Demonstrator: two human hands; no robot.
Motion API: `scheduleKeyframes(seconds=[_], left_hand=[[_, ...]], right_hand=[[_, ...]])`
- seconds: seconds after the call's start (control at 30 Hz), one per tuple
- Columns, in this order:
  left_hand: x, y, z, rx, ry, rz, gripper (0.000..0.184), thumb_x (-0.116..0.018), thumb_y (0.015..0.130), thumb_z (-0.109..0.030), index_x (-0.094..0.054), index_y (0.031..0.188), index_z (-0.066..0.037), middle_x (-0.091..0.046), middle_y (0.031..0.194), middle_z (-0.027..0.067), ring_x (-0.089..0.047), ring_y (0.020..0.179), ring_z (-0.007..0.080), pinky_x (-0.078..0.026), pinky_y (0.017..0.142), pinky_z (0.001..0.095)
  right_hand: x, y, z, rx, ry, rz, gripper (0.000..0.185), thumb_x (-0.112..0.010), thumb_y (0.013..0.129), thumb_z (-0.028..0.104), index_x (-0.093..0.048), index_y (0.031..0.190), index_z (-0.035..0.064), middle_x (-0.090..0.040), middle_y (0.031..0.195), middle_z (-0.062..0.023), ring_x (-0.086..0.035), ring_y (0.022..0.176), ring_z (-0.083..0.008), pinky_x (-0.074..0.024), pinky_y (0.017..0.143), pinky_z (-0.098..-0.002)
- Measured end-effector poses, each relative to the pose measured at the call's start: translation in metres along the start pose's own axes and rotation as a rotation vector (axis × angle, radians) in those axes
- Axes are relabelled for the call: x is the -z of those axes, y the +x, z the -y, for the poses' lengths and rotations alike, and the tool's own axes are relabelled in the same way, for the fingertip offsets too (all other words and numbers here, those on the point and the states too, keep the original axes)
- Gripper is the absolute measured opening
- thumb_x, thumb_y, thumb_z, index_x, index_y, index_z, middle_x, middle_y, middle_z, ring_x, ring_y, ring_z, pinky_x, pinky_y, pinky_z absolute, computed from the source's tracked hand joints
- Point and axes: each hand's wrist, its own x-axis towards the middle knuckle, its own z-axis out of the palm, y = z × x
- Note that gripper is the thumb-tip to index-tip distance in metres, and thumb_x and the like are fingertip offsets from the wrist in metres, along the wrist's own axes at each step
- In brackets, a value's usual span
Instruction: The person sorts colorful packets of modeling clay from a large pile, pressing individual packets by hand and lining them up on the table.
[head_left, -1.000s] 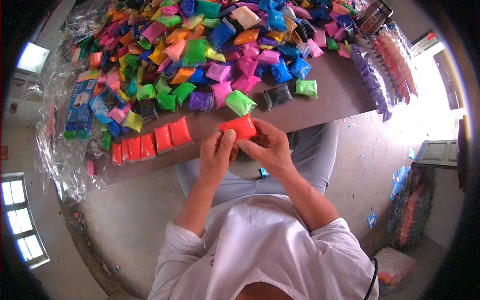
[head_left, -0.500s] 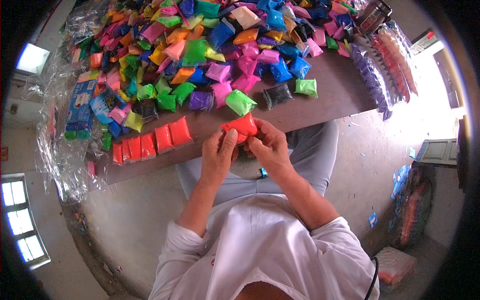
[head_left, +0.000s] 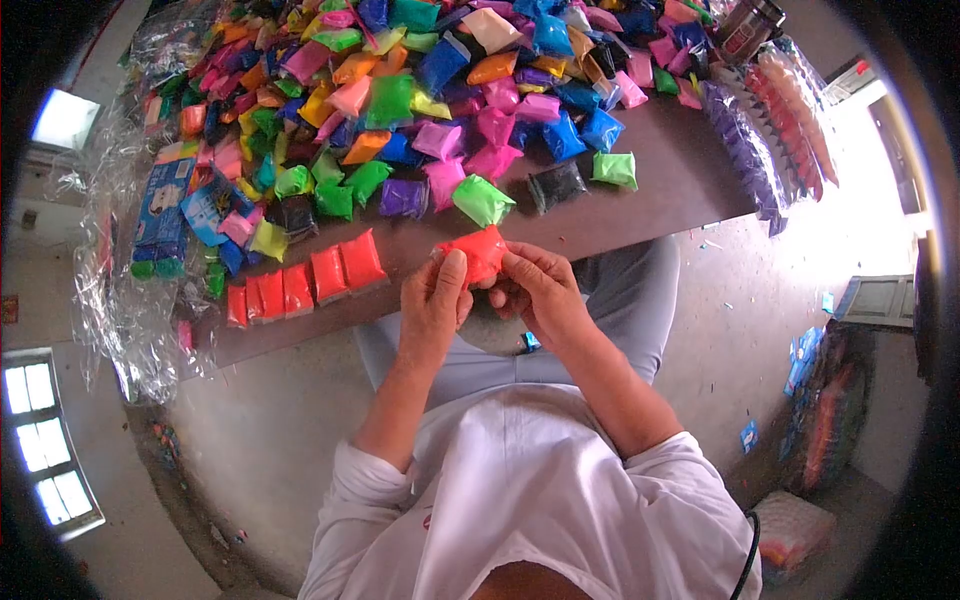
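Note:
A soft red packet (head_left: 477, 252), shiny and crumpled, is held between both hands just over the table's front edge. My left hand (head_left: 432, 300) grips its left side, thumb on top. The fingers of my right hand (head_left: 538, 287) pinch its right side; their tips are partly hidden. To the left, several flat red packets (head_left: 328, 275) stand in a row along the table edge. Right behind the held packet lies a light green packet (head_left: 483, 201), with a black packet (head_left: 557, 188) to its right.
A large heap of coloured packets (head_left: 390, 100) covers the back of the brown table (head_left: 660, 170). Clear plastic wrap (head_left: 110, 300) hangs at the left beside a blue box (head_left: 163, 210). Purple packs (head_left: 740, 150) and a metal mug (head_left: 748, 32) are at the right.
Both hands still hold the red packet. Its shape has altered, looking more crumpled, and my right hand's fingers have shifted their grip on its right side.

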Motion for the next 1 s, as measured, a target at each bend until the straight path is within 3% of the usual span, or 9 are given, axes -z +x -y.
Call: scheduleKeyframes(seconds=[0.07, 0.13, 0.5, 0.57, 0.67, 0.77, 1.0], left_hand=[[-0.001, 0.0, -0.001, -0.004, -0.008, 0.009, 0.037, -0.046, 0.095, -0.038, -0.06, 0.087, -0.005, -0.059, 0.069, -0.001, -0.038, 0.045, 0.0016, -0.026, 0.037, 0.0189], [-0.006, -0.001, -0.004, -0.026, 0.037, -0.041, 0.044, -0.045, 0.093, -0.046, -0.06, 0.082, -0.006, -0.043, 0.052, -0.0045, -0.033, 0.04, 0.0038, -0.023, 0.036, 0.0212], [0.001, -0.002, -0.002, 0.067, -0.007, 0.031, 0.043, -0.044, 0.094, -0.045, -0.059, 0.079, -0.007, -0.045, 0.055, -0.005, -0.034, 0.041, 0.0033, -0.023, 0.037, 0.0213], [-0.002, -0.003, -0.002, 0.078, 0.004, 0.009, 0.042, -0.045, 0.094, -0.044, -0.058, 0.077, -0.008, -0.045, 0.055, -0.0053, -0.034, 0.042, 0.0033, -0.023, 0.037, 0.0216], [-0.005, 0.0, 0.007, 0.076, 0.034, -0.014, 0.039, -0.046, 0.094, -0.043, -0.056, 0.076, -0.01, -0.043, 0.055, -0.0055, -0.035, 0.044, 0.0032, -0.023, 0.038, 0.0222], [-0.002, 0.0, 0.01, 0.013, 0.065, -0.034, 0.038, -0.047, 0.094, -0.043, -0.054, 0.074, -0.011, -0.042, 0.055, -0.0055, -0.035, 0.044, 0.0033, -0.024, 0.038, 0.0224], [0.004, -0.002, 0.007, 0.045, 0.057, -0.003, 0.04, -0.047, 0.093, -0.044, -0.052, 0.071, -0.011, -0.042, 0.053, -0.0053, -0.036, 0.045, 0.0037, -0.025, 0.039, 0.0219]], right_hand=[[0.0, 0.0, 0.0, -0.009, 0.019, -0.002, 0.027, -0.048, 0.094, 0.017, -0.055, 0.112, -0.0025, -0.064, 0.084, -0.0072, -0.058, 0.063, -0.0108, -0.0467, 0.05, -0.0217], [0.001, 0.0, 0.0, -0.018, 0.026, 0.003, 0.028, -0.048, 0.094, 0.018, -0.055, 0.112, -0.0025, -0.063, 0.084, -0.0066, -0.058, 0.064, -0.0107, -0.0465, 0.051, -0.0219], [0.001, -0.001, -0.003, -0.026, 0.082, -0.023, 0.025, -0.052, 0.092, 0.016, -0.056, 0.111, 0.0001, -0.063, 0.082, -0.005, -0.056, 0.061, -0.0091, -0.0455, 0.049, -0.0213], [-0.003, -0.002, -0.005, 0.08, -0.307, -0.074, 0.029, -0.058, 0.089, 0.017, -0.055, 0.114, 0.0006, -0.061, 0.08, -0.0016, -0.055, 0.062, -0.0073, -0.0435, 0.05, -0.0198], [-0.007, -0.004, -0.005, 0.162, -0.455, -0.112, 0.033, -0.059, 0.087, 0.013, -0.054, 0.115, -0.0028, -0.059, 0.083, 0.0003, -0.052, 0.066, -0.0052, -0.0432, 0.054, -0.0213], [0.0, -0.003, -0.006, 0.162, -0.365, 0.01, 0.035, -0.058, 0.088, 0.014, -0.052, 0.118, -0.0014, -0.06, 0.087, -0.0007, -0.054, 0.07, -0.0062, -0.0443, 0.062, -0.0206], [-0.003, -0.006, 0.003, 0.117, -0.268, 0.076, 0.036, -0.057, 0.088, 0.014, -0.052, 0.12, -0.0014, -0.061, 0.092, -0.0023, -0.055, 0.074, -0.0067, -0.0455, 0.066, -0.0218]])
